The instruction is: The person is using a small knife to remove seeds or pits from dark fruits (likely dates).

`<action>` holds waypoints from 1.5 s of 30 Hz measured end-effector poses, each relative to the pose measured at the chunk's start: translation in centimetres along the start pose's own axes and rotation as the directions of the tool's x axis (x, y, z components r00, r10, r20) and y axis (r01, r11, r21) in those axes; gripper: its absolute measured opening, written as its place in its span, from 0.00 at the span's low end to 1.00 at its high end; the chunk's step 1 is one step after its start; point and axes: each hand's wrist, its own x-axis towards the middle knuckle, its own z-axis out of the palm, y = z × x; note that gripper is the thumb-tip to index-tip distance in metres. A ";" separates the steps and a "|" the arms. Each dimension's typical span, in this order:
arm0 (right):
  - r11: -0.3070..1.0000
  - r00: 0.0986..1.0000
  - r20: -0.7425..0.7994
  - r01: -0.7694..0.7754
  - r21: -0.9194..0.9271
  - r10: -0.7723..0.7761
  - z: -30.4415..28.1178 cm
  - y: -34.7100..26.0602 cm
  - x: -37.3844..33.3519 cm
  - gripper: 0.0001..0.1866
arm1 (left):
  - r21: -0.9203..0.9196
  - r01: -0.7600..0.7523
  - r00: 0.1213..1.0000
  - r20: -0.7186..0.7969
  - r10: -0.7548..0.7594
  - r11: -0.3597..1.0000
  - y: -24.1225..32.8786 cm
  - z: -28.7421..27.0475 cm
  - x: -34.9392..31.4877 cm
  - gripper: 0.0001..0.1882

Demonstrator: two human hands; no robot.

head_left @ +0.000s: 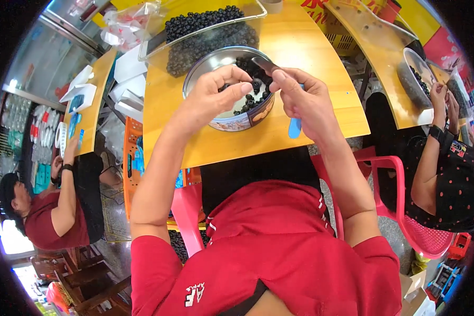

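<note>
Head view: left hand (216, 89) pinches a small black piece (256, 86) over the round tin (231, 122); right hand (300, 100) grips a metal blade (265, 64), seemingly mid-trim; careful aim needed.

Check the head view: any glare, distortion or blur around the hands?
Head view: strong fisheye bending, table edges curve, black vignette at the rim. Glare on the round tin rim and the clear tray. Left hand and right hand are evenly lit, reasonably sharp.
</note>
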 end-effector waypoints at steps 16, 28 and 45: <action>0.995 0.998 0.037 -0.063 0.080 0.060 2.9 -0.6 -0.5 0.14 | -0.348 -0.354 0.926 -0.263 0.271 0.868 -1.6 4.4 -2.2 0.10; 0.989 0.997 0.070 0.002 0.148 -0.012 3.4 -0.9 -1.0 0.12 | -0.633 -0.424 0.905 -0.316 0.284 0.648 -2.2 4.8 -2.0 0.10; 0.993 0.988 0.111 0.113 -0.021 -0.110 2.8 -0.4 -1.3 0.14 | -0.798 -0.404 0.909 -0.296 0.293 0.447 -2.6 5.3 -1.3 0.10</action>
